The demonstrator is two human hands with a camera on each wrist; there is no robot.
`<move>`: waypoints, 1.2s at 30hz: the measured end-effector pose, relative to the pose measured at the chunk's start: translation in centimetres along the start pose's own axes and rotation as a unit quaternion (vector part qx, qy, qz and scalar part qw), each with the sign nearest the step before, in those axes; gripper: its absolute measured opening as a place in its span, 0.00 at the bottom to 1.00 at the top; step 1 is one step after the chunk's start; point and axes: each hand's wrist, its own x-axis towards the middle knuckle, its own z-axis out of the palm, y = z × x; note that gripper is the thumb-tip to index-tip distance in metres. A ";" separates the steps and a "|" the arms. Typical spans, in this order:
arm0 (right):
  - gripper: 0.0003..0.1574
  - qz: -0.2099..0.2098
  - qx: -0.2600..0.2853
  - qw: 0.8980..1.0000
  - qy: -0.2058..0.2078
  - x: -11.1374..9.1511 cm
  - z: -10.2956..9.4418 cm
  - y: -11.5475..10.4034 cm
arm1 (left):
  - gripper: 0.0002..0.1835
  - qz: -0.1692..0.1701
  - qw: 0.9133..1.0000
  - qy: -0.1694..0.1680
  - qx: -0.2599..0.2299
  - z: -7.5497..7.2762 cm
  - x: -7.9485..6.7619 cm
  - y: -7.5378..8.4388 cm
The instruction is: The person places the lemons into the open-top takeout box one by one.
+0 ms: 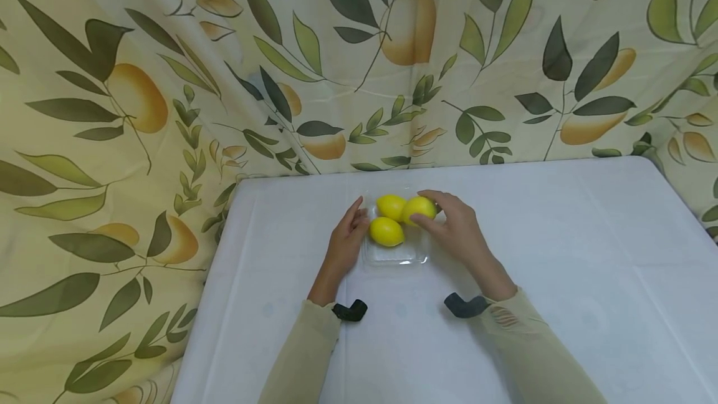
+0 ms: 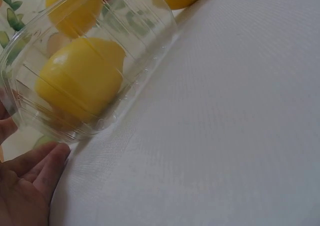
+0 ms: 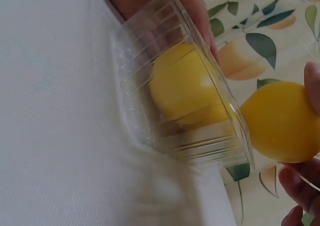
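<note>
A clear plastic container (image 1: 395, 255) sits on the white table, and two yellow lemons lie in it, one at the back (image 1: 391, 206) and one at the front left (image 1: 386, 232). My right hand (image 1: 457, 226) grips a third lemon (image 1: 419, 209) between thumb and fingers, at the container's right rim. In the right wrist view this held lemon (image 3: 282, 122) is outside the container wall, level with its upper edge. My left hand (image 1: 344, 242) rests at the container's left side with its fingers fairly straight. Fingertips (image 2: 57, 153) lie right at the container's lower corner in the left wrist view.
White cloth covers the table (image 1: 561, 235), whose back edge runs just behind the container. A curtain (image 1: 348, 98) printed with leaves and fruit hangs behind and to the left. Dark wrist mounts (image 1: 350, 310) stick out from both sleeves.
</note>
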 end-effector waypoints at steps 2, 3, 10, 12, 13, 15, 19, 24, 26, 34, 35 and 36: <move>0.35 -0.002 -0.017 1.000 -0.007 0.0 0.2 -0.1 | 0.30 -0.001 1.000 0.000 -0.002 0.0 0.0 0.0; 0.36 -0.003 -0.025 1.000 -0.012 0.0 0.4 -0.2 | 0.29 -0.002 1.000 0.000 -0.002 0.0 0.0 -0.1; 0.43 -0.005 -0.078 0.996 -0.043 0.3 1.3 -0.9 | 0.29 -0.010 1.000 0.001 0.000 0.0 0.0 -0.1; 0.43 -0.009 -0.087 0.995 -0.038 0.3 1.5 -1.0 | 0.29 -0.011 1.000 0.000 -0.001 0.0 -0.1 -0.1; 0.42 -0.012 -0.092 0.995 -0.035 0.4 1.5 -1.1 | 0.29 -0.012 1.000 0.000 -0.001 0.0 -0.1 -0.1; 0.41 -0.019 -0.102 0.994 -0.026 0.4 1.6 -1.1 | 0.29 -0.013 1.000 -0.002 -0.002 0.0 -0.1 -0.1; 0.42 -0.027 -0.123 0.992 -0.030 0.6 2.0 -1.1 | 0.29 -0.019 1.000 -0.003 0.000 0.0 0.0 0.0; 0.43 -0.021 -0.142 0.989 -0.039 0.6 2.6 -0.9 | 0.29 -0.028 1.000 -0.001 0.000 -0.1 0.0 -0.1; 0.41 -0.022 -0.144 0.989 -0.034 0.5 2.8 -0.9 | 0.29 -0.030 1.000 0.000 -0.002 -0.1 0.0 -0.1; 0.36 -0.032 -0.130 0.991 -0.019 0.1 3.0 -0.7 | 0.29 -0.026 1.000 0.001 0.003 -0.1 0.1 -0.1; 0.36 -0.035 -0.128 0.991 -0.017 0.1 3.0 -0.7 | 0.30 -0.026 1.000 0.001 0.005 0.0 0.1 -0.1; 0.35 -0.038 -0.126 0.991 -0.015 0.0 3.1 -0.7 | 0.30 -0.025 1.000 0.002 0.006 0.0 0.1 -0.1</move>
